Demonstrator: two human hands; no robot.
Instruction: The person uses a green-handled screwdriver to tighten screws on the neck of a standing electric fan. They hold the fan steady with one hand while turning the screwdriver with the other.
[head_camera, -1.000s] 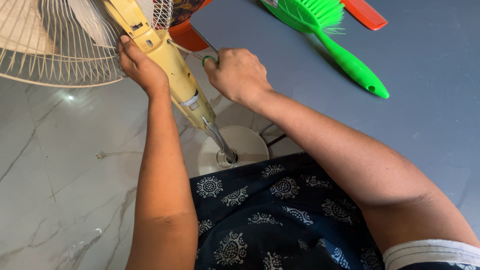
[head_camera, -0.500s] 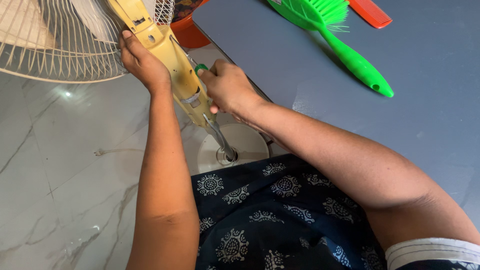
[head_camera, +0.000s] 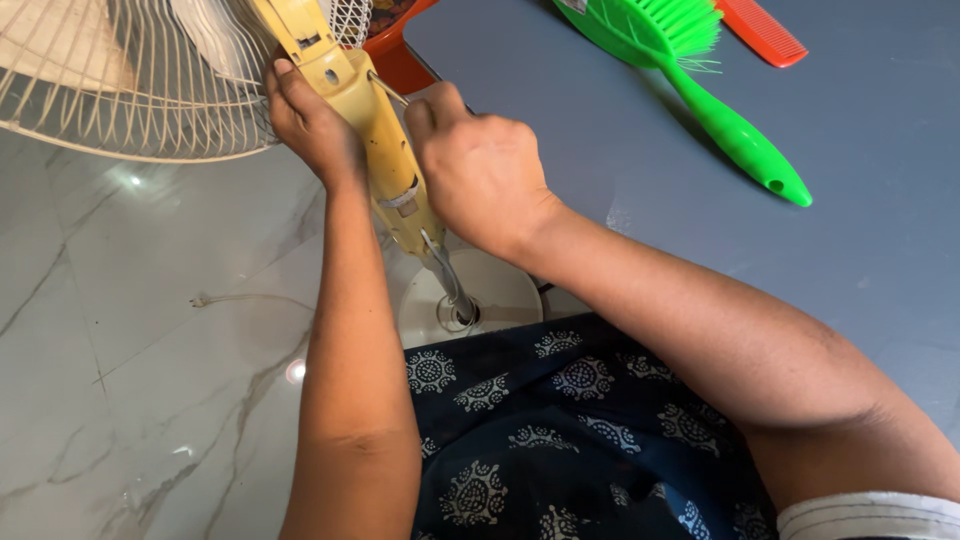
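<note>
In the upper middle, the left hand (head_camera: 315, 125) grips the yellow fan neck (head_camera: 370, 130); the right hand (head_camera: 485, 170) is clenched on a thin tool (head_camera: 388, 90) whose tip meets the neck, the casing not yet open.

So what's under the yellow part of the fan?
Under the yellow fan neck a thin metal rod drops into a round white base. Dark patterned cloth covers the base's near edge.

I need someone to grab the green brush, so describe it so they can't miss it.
Look at the grey mat right of the pale marble floor. Near its top edge lies the green brush, bristles up, handle slanting down-right. The red comb beside it is flat and toothed; the brush is bright green with a thick handle.
</note>
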